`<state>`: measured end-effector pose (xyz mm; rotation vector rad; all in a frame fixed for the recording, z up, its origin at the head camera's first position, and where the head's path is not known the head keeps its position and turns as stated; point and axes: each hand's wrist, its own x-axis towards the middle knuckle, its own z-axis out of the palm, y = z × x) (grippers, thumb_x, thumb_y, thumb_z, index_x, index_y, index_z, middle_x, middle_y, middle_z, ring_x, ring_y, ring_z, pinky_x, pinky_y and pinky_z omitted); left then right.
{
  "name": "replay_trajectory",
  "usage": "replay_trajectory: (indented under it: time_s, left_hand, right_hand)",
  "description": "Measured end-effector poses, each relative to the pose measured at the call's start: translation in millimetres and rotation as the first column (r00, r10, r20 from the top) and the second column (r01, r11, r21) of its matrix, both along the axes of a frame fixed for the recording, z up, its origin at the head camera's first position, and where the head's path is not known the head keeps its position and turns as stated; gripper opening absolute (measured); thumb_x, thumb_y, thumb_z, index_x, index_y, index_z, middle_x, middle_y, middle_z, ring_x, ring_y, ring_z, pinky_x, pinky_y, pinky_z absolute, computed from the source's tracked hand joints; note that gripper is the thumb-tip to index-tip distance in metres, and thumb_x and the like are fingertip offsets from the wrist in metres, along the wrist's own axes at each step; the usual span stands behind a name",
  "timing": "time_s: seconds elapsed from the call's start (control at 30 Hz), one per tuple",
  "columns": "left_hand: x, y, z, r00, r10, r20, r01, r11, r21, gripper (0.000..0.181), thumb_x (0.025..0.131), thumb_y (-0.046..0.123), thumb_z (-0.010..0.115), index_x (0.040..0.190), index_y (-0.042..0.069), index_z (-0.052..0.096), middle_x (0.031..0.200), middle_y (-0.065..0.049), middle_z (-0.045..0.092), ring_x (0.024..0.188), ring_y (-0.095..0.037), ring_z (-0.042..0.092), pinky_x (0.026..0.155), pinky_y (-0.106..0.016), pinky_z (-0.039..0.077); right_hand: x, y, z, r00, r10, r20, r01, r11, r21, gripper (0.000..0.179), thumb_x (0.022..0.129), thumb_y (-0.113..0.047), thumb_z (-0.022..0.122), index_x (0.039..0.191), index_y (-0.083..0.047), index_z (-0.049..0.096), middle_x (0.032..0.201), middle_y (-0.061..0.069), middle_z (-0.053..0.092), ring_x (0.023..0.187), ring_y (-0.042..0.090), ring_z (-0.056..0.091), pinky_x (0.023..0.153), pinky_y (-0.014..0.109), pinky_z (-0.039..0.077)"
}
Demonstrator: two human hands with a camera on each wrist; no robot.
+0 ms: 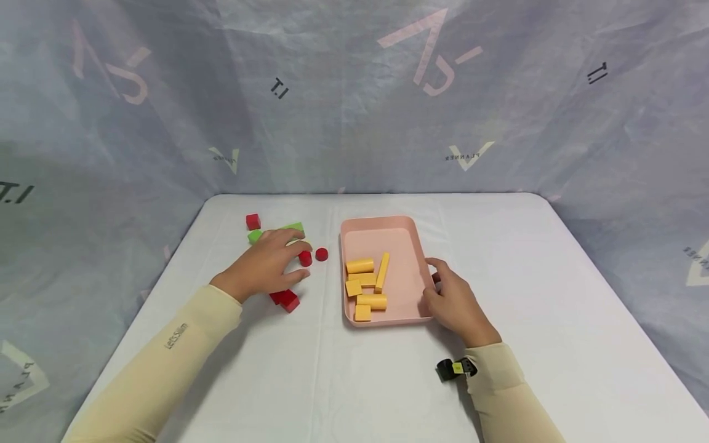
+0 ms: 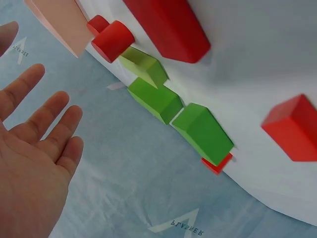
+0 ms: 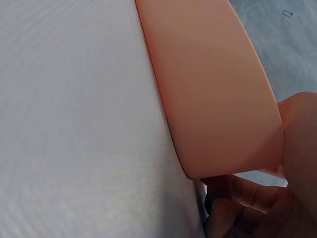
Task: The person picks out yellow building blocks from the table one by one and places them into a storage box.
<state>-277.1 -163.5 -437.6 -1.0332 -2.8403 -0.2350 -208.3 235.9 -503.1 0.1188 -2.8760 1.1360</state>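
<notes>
My left hand (image 1: 271, 261) reaches over a loose group of blocks left of the tray, fingers spread and slightly bent, holding nothing. Near its fingertips are a red cylinder (image 1: 305, 258) and a red disc-like piece (image 1: 322, 254). Red blocks (image 1: 289, 301) lie beneath the palm side, partly hidden. Past the knuckles are green blocks (image 2: 203, 134), one light green (image 2: 144, 66). A shallow pink tray (image 1: 399, 246) holds several yellow pieces, among them a cylinder (image 1: 360, 266) and a long bar (image 1: 382, 272). My right hand (image 1: 456, 301) grips the tray's right side, thumb at the rim and fingers curled against the wall.
A red cube (image 1: 253, 221) sits at the far left of the group. A black strap with a yellow tag (image 1: 457, 368) is at the right wrist. White cloth covers the table (image 1: 498, 246), and grey printed fabric (image 1: 343, 123) hangs behind its far edge.
</notes>
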Motion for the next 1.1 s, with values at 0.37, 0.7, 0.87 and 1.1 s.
replay_trajectory:
  time_s: [0.37, 0.7, 0.87, 1.1]
  left_hand:
    - [11.0, -24.0, 1.1, 0.999, 0.042, 0.001, -0.042, 0.999, 0.023, 0.049, 0.090, 0.038, 0.076, 0.132, 0.014, 0.066, 0.142, -0.013, 0.057, 0.135, -0.031, 0.050, 0.116, -0.059, 0.032]
    - [21.8, -52.2, 1.1, 0.995, 0.095, 0.008, -0.096, 0.995, 0.042, 0.048, 0.092, 0.039, 0.074, 0.133, 0.015, 0.066, 0.143, -0.013, 0.055, 0.137, -0.031, 0.047, 0.115, -0.059, 0.032]
    - [27.8, -67.6, 0.0, 0.994, 0.113, -0.008, -0.112, 0.991, 0.078, 0.046, 0.092, 0.034, 0.075, 0.132, 0.014, 0.065, 0.143, -0.013, 0.054, 0.134, -0.032, 0.049, 0.112, -0.061, 0.033]
    - [40.1, -82.8, -5.5, 0.983, 0.182, 0.010, -0.182, 0.978, 0.102, 0.047, 0.092, 0.034, 0.075, 0.133, 0.014, 0.065, 0.146, -0.015, 0.052, 0.135, -0.034, 0.047, 0.112, -0.063, 0.031]
  right_hand:
    - [1.4, -1, -1.0, 0.999, -0.018, 0.033, 0.019, 0.999, -0.028, 0.063, 0.093, -0.013, 0.050, 0.155, -0.016, 0.041, 0.110, 0.008, 0.066, 0.079, 0.019, 0.063, 0.067, 0.033, 0.051]
    - [3.8, 1, -4.0, 0.999, -0.016, 0.029, 0.017, 1.000, -0.025, 0.062, 0.093, -0.012, 0.051, 0.155, -0.015, 0.041, 0.111, 0.009, 0.066, 0.079, 0.018, 0.064, 0.067, 0.033, 0.052]
    - [2.3, 0, -3.5, 1.000, -0.014, 0.025, 0.014, 1.000, -0.021, 0.062, 0.094, -0.013, 0.051, 0.155, -0.015, 0.040, 0.113, 0.010, 0.065, 0.079, 0.018, 0.063, 0.066, 0.034, 0.052]
    - [0.2, -1, -0.7, 1.000, -0.005, 0.024, 0.005, 1.000, -0.014, 0.063, 0.093, -0.013, 0.051, 0.155, -0.015, 0.040, 0.112, 0.010, 0.066, 0.078, 0.018, 0.063, 0.066, 0.034, 0.052]
